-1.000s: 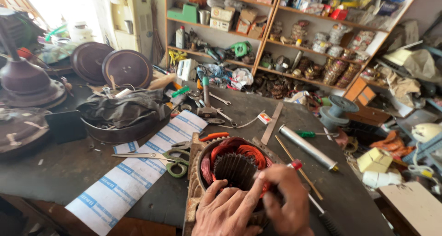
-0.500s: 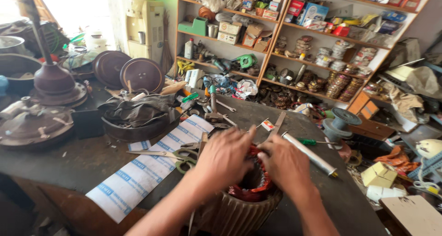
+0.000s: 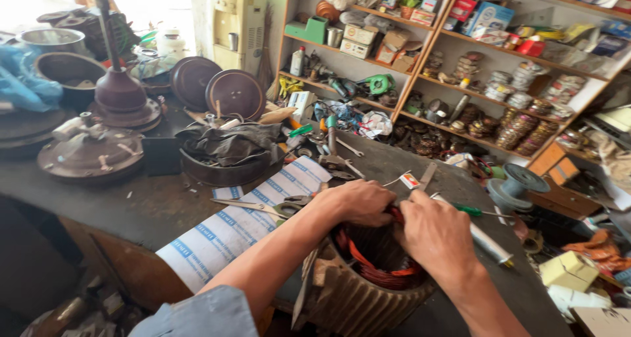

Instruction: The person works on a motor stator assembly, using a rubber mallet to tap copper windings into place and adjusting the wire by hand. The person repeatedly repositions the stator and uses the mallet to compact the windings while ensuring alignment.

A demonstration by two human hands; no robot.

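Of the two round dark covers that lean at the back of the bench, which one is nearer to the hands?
The right-hand cover, beside the pale cabinet; the other cover leans further left, away from both hands.

Seen from a single head-worn camera, angled down and close over left hand [image 3: 358,202] and right hand [image 3: 437,235]; bench [image 3: 151,205] beyond, shelves [image 3: 460,61] behind.

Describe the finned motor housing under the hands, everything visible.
The motor housing is a ribbed, grey, dusty metal cylinder standing open end up at the workbench's near edge. Inside, copper-orange windings loop around the bore. The left hand and right hand both rest on its far rim, fingers in the windings.
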